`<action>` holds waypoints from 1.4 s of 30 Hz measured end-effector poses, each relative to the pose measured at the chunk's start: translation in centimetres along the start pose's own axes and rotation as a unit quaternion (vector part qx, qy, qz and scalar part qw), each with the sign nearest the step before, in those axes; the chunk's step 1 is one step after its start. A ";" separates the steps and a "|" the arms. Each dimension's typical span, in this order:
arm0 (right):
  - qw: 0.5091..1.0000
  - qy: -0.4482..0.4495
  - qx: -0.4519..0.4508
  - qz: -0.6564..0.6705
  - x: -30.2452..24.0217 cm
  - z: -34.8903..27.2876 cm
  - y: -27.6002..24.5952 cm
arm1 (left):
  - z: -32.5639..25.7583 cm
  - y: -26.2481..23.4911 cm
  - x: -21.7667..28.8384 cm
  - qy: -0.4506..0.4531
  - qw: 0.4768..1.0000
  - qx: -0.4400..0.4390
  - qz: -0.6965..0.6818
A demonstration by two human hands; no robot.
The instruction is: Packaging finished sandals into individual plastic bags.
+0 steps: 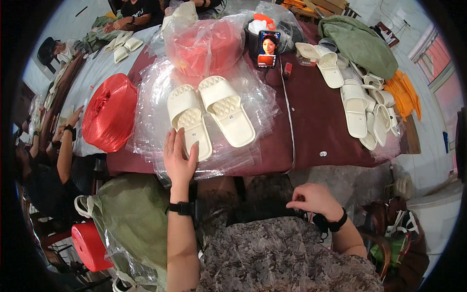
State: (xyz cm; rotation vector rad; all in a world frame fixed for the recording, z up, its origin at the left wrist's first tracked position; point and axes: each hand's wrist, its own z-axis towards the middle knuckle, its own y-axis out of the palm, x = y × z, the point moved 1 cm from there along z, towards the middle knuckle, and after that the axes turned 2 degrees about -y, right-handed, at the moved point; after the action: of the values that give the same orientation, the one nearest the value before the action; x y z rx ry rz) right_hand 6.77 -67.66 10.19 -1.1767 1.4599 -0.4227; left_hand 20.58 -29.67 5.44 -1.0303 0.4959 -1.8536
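Two cream slide slippers lie side by side, toes pointing away, on a stack of clear plastic bags (pixel 258 114). My left hand (pixel 180 158) has its fingers stretched and spread, touching the heel part of the left slipper (pixel 187 121). Its thumb lies against the sole. The right slipper (pixel 227 112) is apart from my hand. Over my lap, in front of the table edge, my right hand (pixel 316 199) is loosely curled, and I see nothing in it.
Red plastic bundles (pixel 109 113) stand left and behind the slippers. A phone (pixel 268 48) is propped at the back. More cream slippers (pixel 354 108) pile up at right beside a green sack (pixel 357 44). Another green sack (pixel 134 214) stands at my left. Other people sit along the left table.
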 end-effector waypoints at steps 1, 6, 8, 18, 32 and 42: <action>0.999 -0.017 -0.045 -0.020 0.0 -0.1 0.9 | -0.2 0.1 -0.2 -0.001 1.000 0.003 0.000; 0.986 -0.164 -0.026 -0.035 -2.6 -1.1 3.8 | -0.3 -0.5 0.2 -0.009 1.000 0.003 0.003; 0.976 -0.205 -0.007 -0.070 -3.8 -1.5 4.8 | -0.4 -0.4 0.3 -0.007 1.000 0.006 -0.005; 0.948 -0.311 -0.012 -0.066 -5.2 -0.4 5.6 | -0.5 -0.3 0.1 -0.005 1.000 0.004 0.003; 0.939 -0.314 -0.135 0.028 -4.2 -1.5 5.0 | -0.6 -0.5 0.3 -0.004 1.000 0.008 -0.001; 0.966 -0.251 -0.067 -0.001 -4.5 0.0 2.8 | -0.4 -0.4 0.2 -0.007 1.000 0.002 -0.002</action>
State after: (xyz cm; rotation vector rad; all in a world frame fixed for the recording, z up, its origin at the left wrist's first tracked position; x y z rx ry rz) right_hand 4.85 -62.71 10.32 -1.2794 1.0554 -0.0159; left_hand 20.02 -29.70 5.54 -1.0413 0.4812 -1.8485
